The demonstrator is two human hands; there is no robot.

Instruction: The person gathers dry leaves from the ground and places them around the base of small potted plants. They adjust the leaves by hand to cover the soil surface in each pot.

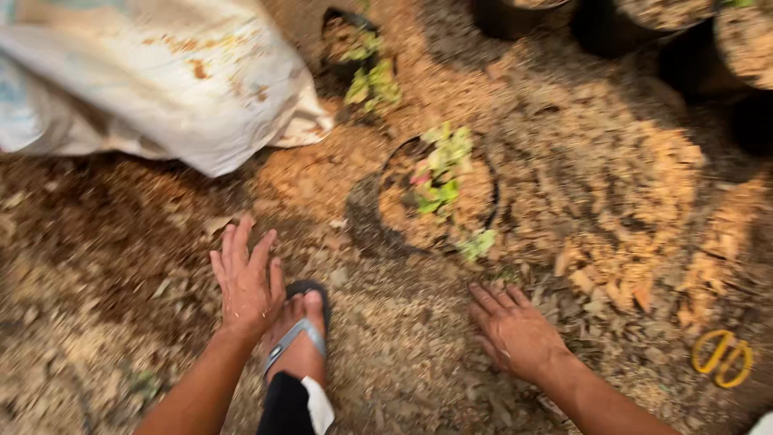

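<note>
We see both hands empty above ground strewn with dry brown wood chips and husk. Our left hand hovers flat with fingers spread, grip open on nothing, just beside a foot in a grey-strapped black sandal. Our right hand presses palm-down into the chips, fingers splayed, also holding nothing.

Just ahead of the right hand stands a round black plastic nursery pot holding a small green and pinkish leafy seedling, filled with pale husk mix. A second black pot with a green seedling sits farther off, beside a big soiled white woven sack lying at the upper left. More dark pots line the upper right. A pair of yellow-handled scissors lies on the chips at the far right.

In our judgement, the risk is a careless reach: the leaves overhang the near rim, so a hand could crush them or tip the pot on this loose, uneven litter.
</note>
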